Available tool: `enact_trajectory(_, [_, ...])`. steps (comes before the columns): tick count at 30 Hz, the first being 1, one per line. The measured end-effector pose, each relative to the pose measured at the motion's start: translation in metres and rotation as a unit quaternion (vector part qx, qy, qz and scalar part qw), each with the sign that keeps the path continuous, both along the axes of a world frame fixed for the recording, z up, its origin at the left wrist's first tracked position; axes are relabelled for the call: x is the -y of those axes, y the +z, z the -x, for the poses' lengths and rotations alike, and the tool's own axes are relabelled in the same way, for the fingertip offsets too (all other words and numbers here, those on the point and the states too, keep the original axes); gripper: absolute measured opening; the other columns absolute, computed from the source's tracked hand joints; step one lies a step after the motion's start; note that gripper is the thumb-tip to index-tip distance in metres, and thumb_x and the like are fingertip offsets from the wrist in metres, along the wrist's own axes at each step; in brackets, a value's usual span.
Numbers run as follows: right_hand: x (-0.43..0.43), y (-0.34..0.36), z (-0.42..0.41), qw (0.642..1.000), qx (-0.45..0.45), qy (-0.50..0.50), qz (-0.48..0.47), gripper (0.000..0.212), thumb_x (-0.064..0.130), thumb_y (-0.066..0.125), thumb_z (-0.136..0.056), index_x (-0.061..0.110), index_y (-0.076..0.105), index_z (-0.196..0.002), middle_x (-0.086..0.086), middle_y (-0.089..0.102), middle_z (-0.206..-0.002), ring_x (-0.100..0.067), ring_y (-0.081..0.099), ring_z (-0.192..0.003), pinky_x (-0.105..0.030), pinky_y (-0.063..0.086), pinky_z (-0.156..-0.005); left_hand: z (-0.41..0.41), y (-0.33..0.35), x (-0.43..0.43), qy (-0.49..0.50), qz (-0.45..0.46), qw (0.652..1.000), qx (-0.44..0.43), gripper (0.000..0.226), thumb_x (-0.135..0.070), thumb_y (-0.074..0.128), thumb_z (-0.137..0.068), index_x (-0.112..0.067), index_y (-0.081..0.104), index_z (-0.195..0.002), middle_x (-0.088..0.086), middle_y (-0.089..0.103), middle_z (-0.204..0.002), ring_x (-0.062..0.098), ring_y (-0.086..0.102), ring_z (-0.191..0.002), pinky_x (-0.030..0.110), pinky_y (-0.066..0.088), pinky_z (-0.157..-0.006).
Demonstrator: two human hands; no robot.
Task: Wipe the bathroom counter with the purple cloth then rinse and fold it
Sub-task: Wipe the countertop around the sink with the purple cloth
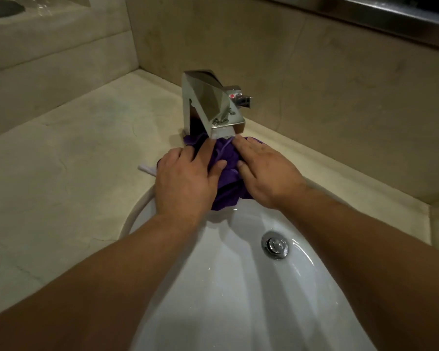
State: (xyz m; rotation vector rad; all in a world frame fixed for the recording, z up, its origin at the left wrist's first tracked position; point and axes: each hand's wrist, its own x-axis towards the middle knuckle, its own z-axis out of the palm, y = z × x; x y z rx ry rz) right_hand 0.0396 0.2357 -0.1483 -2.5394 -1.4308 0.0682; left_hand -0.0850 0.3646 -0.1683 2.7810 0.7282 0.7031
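1. Head view, handling: the cloth [227, 173] is soft and limp, and bunches into loose folds with no stiffness of its own. Wet, it will likely be heavier, clingy and dripping, though not fragile. A firm squeeze suits it better than a fingertip pinch.
2. Head view, where to hold: for rinsing, the bunched middle is the natural place to hold it, one hand on each side, so the folds can be kneaded under the faucet [208, 102]. For folding, I judge it better to find two corners and let it hang flat; no corners show now.
3. Head view, looks: the cloth is deep purple, crumpled into a dark wad with ridged folds. One lobe hangs down inside the sink [238, 300].
4. Head view, place: the cloth sits at the sink's back rim, right under the spout. Its far edge touches the faucet's base near the back edge of the counter [61, 160]. A pale sheet at the spout's lip looks like running water.
5. Head view, hands: the left hand [185, 181] grips the wad's left side, fingers wrapped over the top and thumb pressed into the folds. The right hand [266, 173] lies on the right side, fingers nearly straight, thumb pushing into the cloth. The thumbs nearly meet.
6. Head view, nearby: a small white strip [147, 169] lies on the counter just left of the left hand. The drain [275, 245] is well apart from the cloth.
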Motion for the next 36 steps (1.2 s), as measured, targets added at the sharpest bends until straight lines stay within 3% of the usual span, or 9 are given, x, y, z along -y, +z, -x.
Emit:
enact_trajectory(4, [0.018, 0.005, -0.006, 1.000, -0.013, -0.013, -0.006, 0.052, 0.041, 0.027, -0.105, 0.015, 0.037, -0.149, -0.005, 0.048, -0.150, -0.024, 0.043, -0.137, -0.034, 0.029, -0.115, -0.011, 0.004, 0.010, -0.009, -0.027, 1.000, 0.004, 0.055, -0.052, 0.034, -0.097, -0.019, 0.056, -0.135, 0.013, 0.070, -0.100, 0.034, 0.060, -0.093, 0.042, 0.047, -0.081])
enact_trajectory(10, [0.059, -0.001, -0.020, 0.996, 0.007, -0.080, 0.030, 0.062, 0.047, 0.027, -0.106, 0.016, 0.023, -0.159, -0.004, 0.026, -0.165, -0.021, 0.021, -0.153, -0.029, 0.012, -0.123, -0.039, 0.012, 0.039, -0.039, 0.055, 0.997, -0.039, 0.052, -0.051, 0.037, -0.100, -0.028, 0.042, -0.146, 0.008, 0.063, -0.122, 0.031, 0.052, -0.116, 0.043, 0.039, -0.099])
enact_trajectory(21, [0.121, -0.009, -0.004, 0.955, 0.065, -0.278, 0.080, 0.088, 0.044, -0.009, -0.088, 0.000, 0.029, -0.154, -0.019, 0.036, -0.158, -0.033, 0.035, -0.145, -0.041, 0.025, -0.121, -0.101, 0.027, 0.085, -0.232, 0.073, 0.965, -0.094, 0.045, -0.046, 0.035, -0.102, -0.027, 0.046, -0.142, 0.004, 0.064, -0.126, 0.025, 0.054, -0.118, 0.038, 0.042, -0.098])
enact_trajectory(25, [0.158, 0.006, -0.005, 0.942, 0.074, -0.260, 0.197, 0.103, 0.024, -0.023, -0.069, -0.008, 0.046, -0.139, -0.036, 0.038, -0.148, -0.044, 0.035, -0.141, -0.048, 0.027, -0.118, -0.126, 0.029, 0.123, -0.330, 0.101, 0.931, -0.117, 0.045, -0.044, 0.039, -0.102, -0.025, 0.049, -0.142, 0.004, 0.063, -0.130, 0.025, 0.054, -0.120, 0.038, 0.042, -0.098])
enact_trajectory(27, [0.175, 0.023, -0.006, 0.918, 0.027, -0.325, 0.226, 0.089, 0.029, -0.013, -0.081, -0.008, 0.043, -0.139, -0.034, 0.040, -0.145, -0.041, 0.038, -0.137, -0.046, 0.031, -0.112, -0.133, 0.035, 0.139, -0.389, 0.073, 0.912, -0.111, 0.042, -0.039, 0.045, -0.101, -0.023, 0.052, -0.139, 0.004, 0.062, -0.129, 0.025, 0.053, -0.119, 0.038, 0.043, -0.099])
enact_trajectory(29, [0.183, 0.046, -0.005, 0.889, -0.031, -0.393, 0.232, 0.058, 0.028, 0.024, -0.099, -0.007, 0.035, -0.144, -0.030, 0.039, -0.148, -0.039, 0.036, -0.138, -0.044, 0.028, -0.115, -0.136, 0.039, 0.147, -0.410, -0.036, 0.911, -0.030, 0.034, -0.028, 0.055, -0.095, -0.017, 0.063, -0.127, 0.006, 0.064, -0.119, 0.027, 0.054, -0.110, 0.039, 0.043, -0.095])
enact_trajectory(32, [0.180, 0.058, 0.001, 0.906, -0.008, -0.390, 0.164, 0.053, 0.021, 0.040, -0.099, -0.008, 0.035, -0.143, -0.027, 0.042, -0.146, -0.039, 0.039, -0.135, -0.041, 0.026, -0.116, -0.130, 0.042, 0.160, -0.307, -0.076, 0.948, 0.022, 0.024, -0.023, 0.061, -0.090, -0.017, 0.069, -0.111, 0.007, 0.063, -0.109, 0.031, 0.055, -0.099, 0.040, 0.041, -0.085])
enact_trajectory(34, [0.173, 0.049, 0.013, 0.927, -0.006, -0.361, 0.098, 0.051, 0.027, 0.029, -0.100, -0.004, 0.042, -0.139, -0.026, 0.045, -0.141, -0.040, 0.041, -0.130, -0.044, 0.030, -0.111, -0.121, 0.038, 0.165, -0.273, -0.010, 0.962, 0.002, 0.025, -0.026, 0.055, -0.096, -0.020, 0.067, -0.118, 0.006, 0.062, -0.113, 0.031, 0.056, -0.095, 0.041, 0.044, -0.078])
enact_trajectory(36, [0.166, 0.026, 0.030, 0.926, -0.041, -0.350, 0.132, 0.083, 0.048, -0.003, -0.091, 0.000, 0.032, -0.149, -0.029, 0.031, -0.153, -0.045, 0.028, -0.140, -0.053, 0.023, -0.117, -0.113, 0.026, 0.158, -0.308, 0.039, 0.950, -0.018, 0.038, -0.031, 0.045, -0.101, -0.023, 0.058, -0.135, 0.004, 0.059, -0.131, 0.029, 0.055, -0.112, 0.042, 0.046, -0.093])
